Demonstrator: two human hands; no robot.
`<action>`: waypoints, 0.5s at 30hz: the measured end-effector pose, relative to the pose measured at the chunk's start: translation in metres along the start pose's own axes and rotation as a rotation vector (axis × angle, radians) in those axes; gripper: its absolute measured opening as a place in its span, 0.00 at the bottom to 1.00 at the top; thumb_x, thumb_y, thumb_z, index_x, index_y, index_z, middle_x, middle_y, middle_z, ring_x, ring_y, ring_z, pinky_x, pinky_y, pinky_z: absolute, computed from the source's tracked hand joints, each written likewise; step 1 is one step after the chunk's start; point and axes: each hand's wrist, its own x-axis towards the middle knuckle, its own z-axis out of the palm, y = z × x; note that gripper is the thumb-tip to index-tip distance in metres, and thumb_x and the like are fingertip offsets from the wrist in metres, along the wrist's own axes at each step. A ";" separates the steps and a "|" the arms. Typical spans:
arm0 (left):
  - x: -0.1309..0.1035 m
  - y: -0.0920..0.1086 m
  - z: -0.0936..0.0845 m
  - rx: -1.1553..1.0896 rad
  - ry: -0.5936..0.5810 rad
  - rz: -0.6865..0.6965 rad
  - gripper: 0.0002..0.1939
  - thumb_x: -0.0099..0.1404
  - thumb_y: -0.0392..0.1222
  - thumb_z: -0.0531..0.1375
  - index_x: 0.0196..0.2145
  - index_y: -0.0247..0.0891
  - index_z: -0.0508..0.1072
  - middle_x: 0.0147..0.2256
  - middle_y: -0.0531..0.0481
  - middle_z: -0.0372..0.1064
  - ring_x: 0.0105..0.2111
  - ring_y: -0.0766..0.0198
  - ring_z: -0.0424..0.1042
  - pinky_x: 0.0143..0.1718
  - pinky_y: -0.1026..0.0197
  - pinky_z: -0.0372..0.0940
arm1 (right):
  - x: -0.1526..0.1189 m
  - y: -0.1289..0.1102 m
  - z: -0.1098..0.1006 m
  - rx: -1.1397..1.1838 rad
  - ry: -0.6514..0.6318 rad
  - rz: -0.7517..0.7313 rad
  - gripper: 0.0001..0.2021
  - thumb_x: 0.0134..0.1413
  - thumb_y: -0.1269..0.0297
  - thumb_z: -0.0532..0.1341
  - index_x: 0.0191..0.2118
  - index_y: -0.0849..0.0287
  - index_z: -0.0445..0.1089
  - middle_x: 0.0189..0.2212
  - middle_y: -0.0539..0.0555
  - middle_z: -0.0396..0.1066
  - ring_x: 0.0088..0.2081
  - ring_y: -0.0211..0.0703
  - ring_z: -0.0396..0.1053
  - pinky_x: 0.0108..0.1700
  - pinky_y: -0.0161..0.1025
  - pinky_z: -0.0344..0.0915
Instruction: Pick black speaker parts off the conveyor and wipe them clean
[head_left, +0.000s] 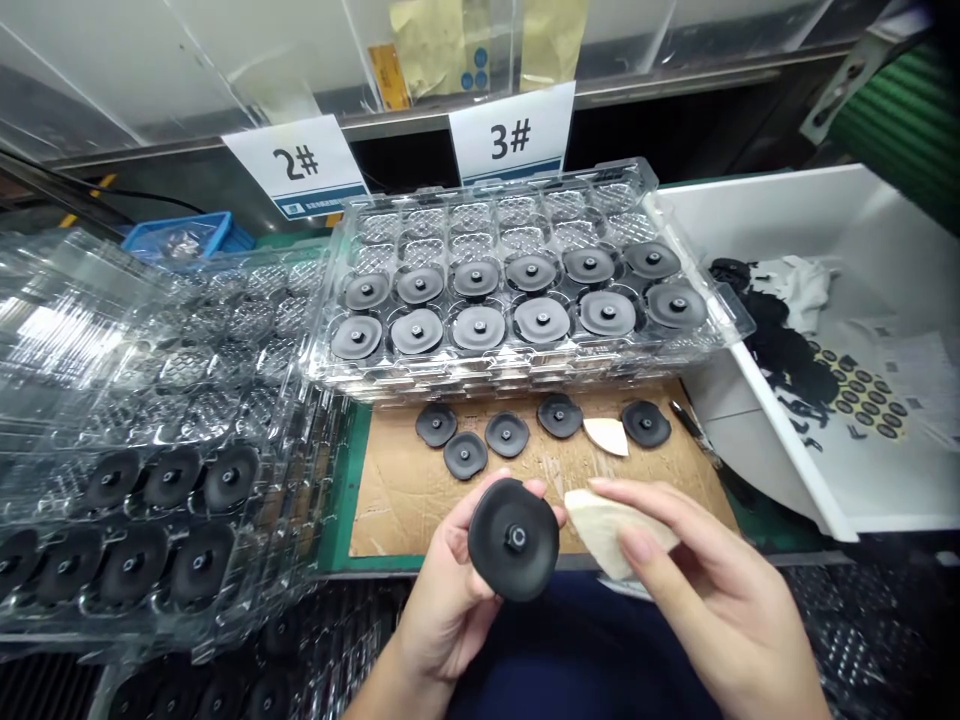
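Observation:
A black, dish-shaped disc with a small raised hub (517, 570) is gripped at its edge by my left hand (442, 600), its hub side facing me. My right hand (697, 590) pinches a cream-coloured wedge-shaped pad (611, 530), held just to the right of the disc. On the cardboard sheet (390, 510) beyond my hands lie several loose black discs (506, 434). Among them, near the right end, is another cream wedge pad (606, 436). Behind the cardboard, a clear plastic tray (472, 245) on a stack carries two rows of black discs in its nearer pockets.
More clear trays (187, 370) are stacked at left, some holding discs. A white bin (817, 500) at right contains black pieces, a white cloth and small ring-shaped labels. A pen-like tool (694, 432) lies by the cardboard's right edge. Signs reading 2# (296, 165) and 3# (512, 138) hang behind.

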 end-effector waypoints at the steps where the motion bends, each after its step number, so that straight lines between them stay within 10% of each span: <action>1: 0.000 -0.001 0.000 -0.003 -0.008 0.004 0.27 0.42 0.34 0.69 0.43 0.44 0.73 0.44 0.47 0.73 0.45 0.56 0.71 0.45 0.61 0.64 | 0.000 -0.006 0.004 -0.023 0.007 -0.049 0.13 0.56 0.69 0.55 0.47 0.53 0.66 0.41 0.52 0.71 0.39 0.43 0.71 0.36 0.34 0.68; 5: 0.001 -0.004 -0.003 0.012 -0.041 0.011 0.26 0.43 0.37 0.69 0.42 0.43 0.73 0.42 0.47 0.74 0.43 0.57 0.72 0.45 0.62 0.65 | 0.004 -0.027 0.019 -0.085 -0.048 -0.403 0.16 0.55 0.73 0.53 0.50 0.61 0.63 0.39 0.57 0.72 0.37 0.45 0.69 0.39 0.42 0.66; 9: -0.001 -0.005 -0.005 0.035 0.091 0.077 0.27 0.44 0.34 0.69 0.44 0.45 0.71 0.43 0.50 0.73 0.44 0.56 0.71 0.47 0.58 0.64 | 0.014 -0.033 0.024 -0.106 -0.323 -0.383 0.12 0.56 0.75 0.51 0.43 0.61 0.68 0.33 0.54 0.72 0.32 0.41 0.68 0.37 0.39 0.64; 15: -0.003 -0.003 0.003 0.046 0.131 -0.019 0.27 0.45 0.37 0.68 0.45 0.43 0.71 0.42 0.48 0.74 0.46 0.55 0.69 0.51 0.57 0.60 | 0.023 -0.034 0.023 -0.123 -0.207 -0.465 0.13 0.57 0.73 0.50 0.46 0.65 0.66 0.32 0.57 0.71 0.34 0.43 0.66 0.39 0.42 0.63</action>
